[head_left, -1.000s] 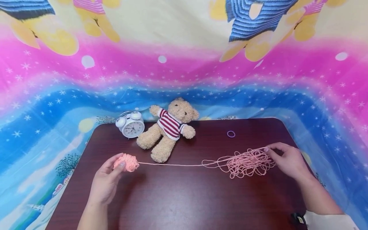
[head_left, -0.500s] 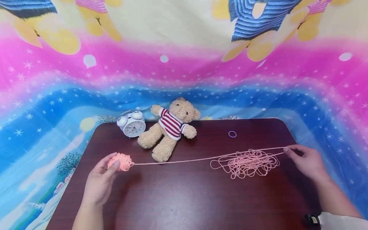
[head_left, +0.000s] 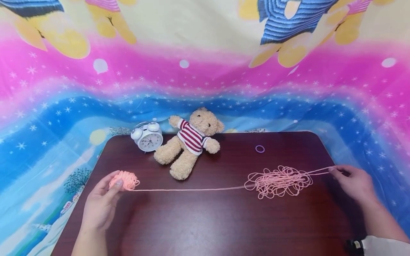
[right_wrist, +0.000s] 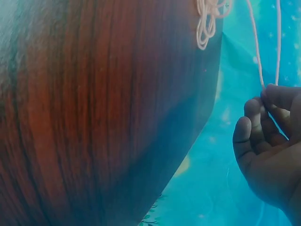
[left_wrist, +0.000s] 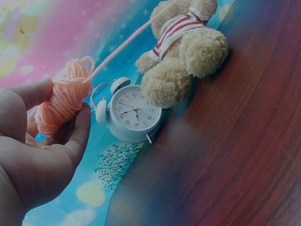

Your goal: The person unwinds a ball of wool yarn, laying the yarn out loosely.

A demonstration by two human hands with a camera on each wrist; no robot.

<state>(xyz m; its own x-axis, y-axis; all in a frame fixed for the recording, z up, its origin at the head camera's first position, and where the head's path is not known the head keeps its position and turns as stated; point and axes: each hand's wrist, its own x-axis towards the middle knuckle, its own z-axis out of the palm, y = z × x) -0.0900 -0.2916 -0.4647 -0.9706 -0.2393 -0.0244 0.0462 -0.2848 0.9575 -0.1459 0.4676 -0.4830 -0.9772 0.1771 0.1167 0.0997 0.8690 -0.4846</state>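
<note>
At the left of the head view, my left hand (head_left: 101, 202) grips a small wound ball of peach-pink yarn (head_left: 123, 180) between thumb and fingers. The left wrist view shows the ball (left_wrist: 61, 101) with its strand (left_wrist: 124, 42) leading away. One strand (head_left: 189, 190) runs low across the table to a loose, looped heap of the same yarn (head_left: 278, 182) at the right. Beyond the heap, my right hand (head_left: 355, 183) pinches a loop of yarn by thumb and forefinger, near the table's right edge. Two strands (right_wrist: 256, 47) rise from that pinch in the right wrist view.
On the dark wooden table (head_left: 205, 224), a white twin-bell alarm clock (head_left: 148, 138) stands at the back left. Beside it lies a teddy bear (head_left: 192, 138) in a striped shirt. A purple ring (head_left: 259, 149) lies back right. A printed cloth (head_left: 205, 78) hangs around the table.
My right hand has moved right, drawing yarn out of the heap. My left hand has moved left with the ball. The strand between ball and heap rose, then dropped lower.
</note>
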